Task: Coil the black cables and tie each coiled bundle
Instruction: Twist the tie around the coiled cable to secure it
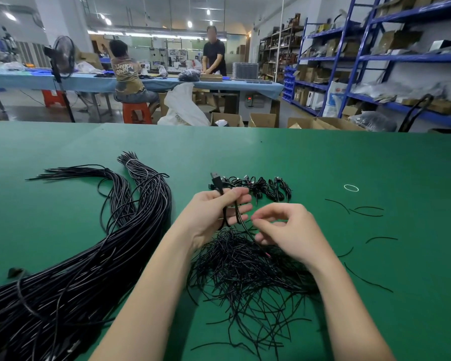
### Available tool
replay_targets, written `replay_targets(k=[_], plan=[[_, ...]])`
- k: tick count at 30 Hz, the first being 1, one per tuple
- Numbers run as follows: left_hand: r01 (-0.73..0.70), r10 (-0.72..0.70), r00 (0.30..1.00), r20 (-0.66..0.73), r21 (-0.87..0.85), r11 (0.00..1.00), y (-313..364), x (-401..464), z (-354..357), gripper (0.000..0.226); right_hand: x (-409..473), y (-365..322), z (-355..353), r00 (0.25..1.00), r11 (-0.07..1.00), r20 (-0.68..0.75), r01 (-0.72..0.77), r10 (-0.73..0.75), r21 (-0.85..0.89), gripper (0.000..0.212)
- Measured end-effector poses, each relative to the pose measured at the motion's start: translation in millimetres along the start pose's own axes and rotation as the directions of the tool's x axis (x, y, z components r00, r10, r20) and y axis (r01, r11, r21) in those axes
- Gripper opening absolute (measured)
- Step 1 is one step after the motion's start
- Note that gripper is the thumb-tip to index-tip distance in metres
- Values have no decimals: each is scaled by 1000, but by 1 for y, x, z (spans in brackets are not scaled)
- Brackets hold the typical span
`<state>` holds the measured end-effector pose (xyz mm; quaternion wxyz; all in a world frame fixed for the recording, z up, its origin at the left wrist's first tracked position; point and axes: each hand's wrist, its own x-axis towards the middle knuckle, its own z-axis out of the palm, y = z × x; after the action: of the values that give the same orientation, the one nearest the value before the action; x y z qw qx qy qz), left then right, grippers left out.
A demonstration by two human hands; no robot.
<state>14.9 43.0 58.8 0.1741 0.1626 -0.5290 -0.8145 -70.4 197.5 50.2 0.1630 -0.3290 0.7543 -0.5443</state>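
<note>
Over green table, left hand fingers gripping coiled black cable, right hand fingers loosely curled, holding nothing

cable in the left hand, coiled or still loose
Coiled. The cable sits in loops gripped by the left hand, plug end sticking up; no tie shows. The right hand is beside it.

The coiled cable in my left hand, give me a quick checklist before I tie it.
1. Coil held in left hand: ok.
2. USB plug sticking out above the fingers, clear of the loops: ok.
3. Right hand holding a tie: cannot tell, blurred.
4. Tie pile within reach beneath the hands: ok.
5. Space beside the finished bundles: ok.
6. Loose tail tucked in: not ok, it hangs down.
</note>
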Motion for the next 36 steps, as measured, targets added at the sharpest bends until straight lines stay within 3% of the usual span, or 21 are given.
replay_targets(k=[2,4,8,12,17,23,28,32,36], plan=[[-19,19,1000,-10,-22,1000,3,1,-3,22,-1,0,-6,995,991,81,-73,64,114,4],[-29,28,999,-18,-24,999,3,1,-4,24,-2,-1,-8,978,968,189,-131,90,213,11],[-34,33,999,-22,-25,999,2,0,-2,24,1,3,-4,969,991,239,-82,55,105,9],[-44,44,999,-15,-36,998,2,0,0,24,3,11,3,980,985,183,-103,77,139,4],[-58,58,998,22,29,998,0,-1,4,23,9,18,12,998,980,15,-59,57,192,5],[-93,91,995,39,40,995,-2,-2,6,19,12,24,17,999,980,-20,-43,48,195,5],[-107,106,994,27,40,993,-2,-1,6,15,12,30,21,987,996,-144,79,-72,46,9],[-106,105,994,29,39,994,-2,1,4,17,11,29,19,963,971,-142,214,-227,-103,11],[-88,74,987,140,97,991,-3,1,3,19,14,19,13,976,962,-177,164,-126,217,17]])
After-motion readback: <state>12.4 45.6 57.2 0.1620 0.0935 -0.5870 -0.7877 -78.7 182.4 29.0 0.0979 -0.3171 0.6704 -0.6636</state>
